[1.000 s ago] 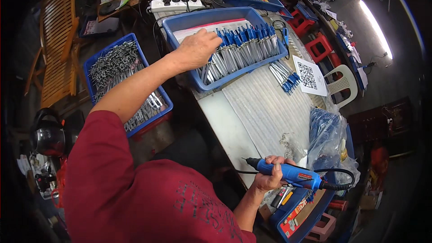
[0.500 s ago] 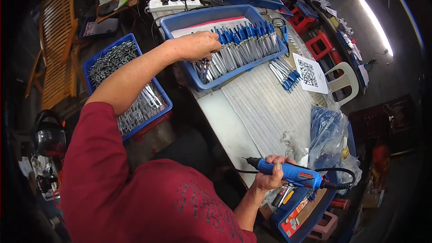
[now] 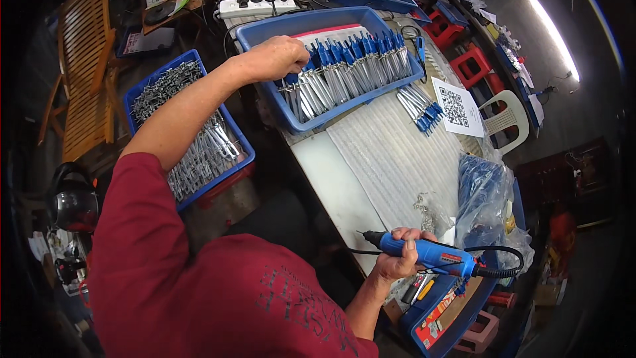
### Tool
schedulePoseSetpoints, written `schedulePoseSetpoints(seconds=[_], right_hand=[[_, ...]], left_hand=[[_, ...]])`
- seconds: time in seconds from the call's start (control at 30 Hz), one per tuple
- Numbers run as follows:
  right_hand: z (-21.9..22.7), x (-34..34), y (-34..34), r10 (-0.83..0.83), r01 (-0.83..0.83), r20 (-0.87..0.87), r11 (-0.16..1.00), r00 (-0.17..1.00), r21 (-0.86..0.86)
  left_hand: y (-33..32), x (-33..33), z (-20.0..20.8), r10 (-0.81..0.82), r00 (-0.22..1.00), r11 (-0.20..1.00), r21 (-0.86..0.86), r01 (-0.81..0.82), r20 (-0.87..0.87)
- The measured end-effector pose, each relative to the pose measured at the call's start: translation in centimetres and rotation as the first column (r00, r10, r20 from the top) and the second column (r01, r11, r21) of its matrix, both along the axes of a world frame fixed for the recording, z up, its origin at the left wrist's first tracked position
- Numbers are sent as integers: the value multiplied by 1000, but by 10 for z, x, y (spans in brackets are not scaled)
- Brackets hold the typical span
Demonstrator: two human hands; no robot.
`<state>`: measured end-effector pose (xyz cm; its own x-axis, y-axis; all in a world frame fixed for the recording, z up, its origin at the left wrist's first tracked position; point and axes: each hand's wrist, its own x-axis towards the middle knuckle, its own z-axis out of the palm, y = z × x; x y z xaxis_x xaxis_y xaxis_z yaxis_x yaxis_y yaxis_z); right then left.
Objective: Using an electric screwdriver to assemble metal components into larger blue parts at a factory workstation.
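My left hand is closed at the left end of a blue tub, its fingers curled down by the blue ends of the metal rods. What those fingers hold is hidden under the hand. Inside the tub, thin silvery rods with blue ends stand packed in leaning rows. At the front right of the bench, my right hand wraps round a blue electric screwdriver. Its black nose and thin bit point left, and a black cord loops from its rear.
Left of the bench stands a blue crate of loose metal parts. A foam sheet covers the bench, with a small bundle of blue-ended rods beside a printed sheet. A power strip and a clear plastic bag lie nearby.
My left hand has shifted slightly left and up along the tub. Metal pieces that hung below it now stand at the tub's left end, blue ends showing. My right hand stays still.
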<state>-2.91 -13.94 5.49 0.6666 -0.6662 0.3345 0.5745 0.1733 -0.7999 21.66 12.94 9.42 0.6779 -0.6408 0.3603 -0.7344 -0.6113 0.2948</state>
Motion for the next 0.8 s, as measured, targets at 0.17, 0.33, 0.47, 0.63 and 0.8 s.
schedulePoseSetpoints(seconds=[0.17, 0.33, 0.47, 0.63, 0.8], right_hand=[[-2, -1, 2, 0, 0, -2, 1000, 1000, 2], [-1, -6, 0, -2, 2, -13, 1000, 1000, 14], [-6, 0, -2, -2, 2, -10, 1000, 1000, 21], [-6, -2, -7, -23, 23, 26, 1000, 999, -6], [-5, 0, -7, -40, 40, 1, 999, 999, -1]], left_hand=[[-1, -12, -6, 180, 966, 964, 164, -211, 186], [-12, -22, 2, 233, 940, 940, 190, -283, 249], [-39, -29, 13, 173, 958, 985, -31, -171, 228], [-115, -34, 25, -137, 989, 976, -164, 146, 63], [-202, 1, -6, -206, 976, 974, -109, 198, -71]])
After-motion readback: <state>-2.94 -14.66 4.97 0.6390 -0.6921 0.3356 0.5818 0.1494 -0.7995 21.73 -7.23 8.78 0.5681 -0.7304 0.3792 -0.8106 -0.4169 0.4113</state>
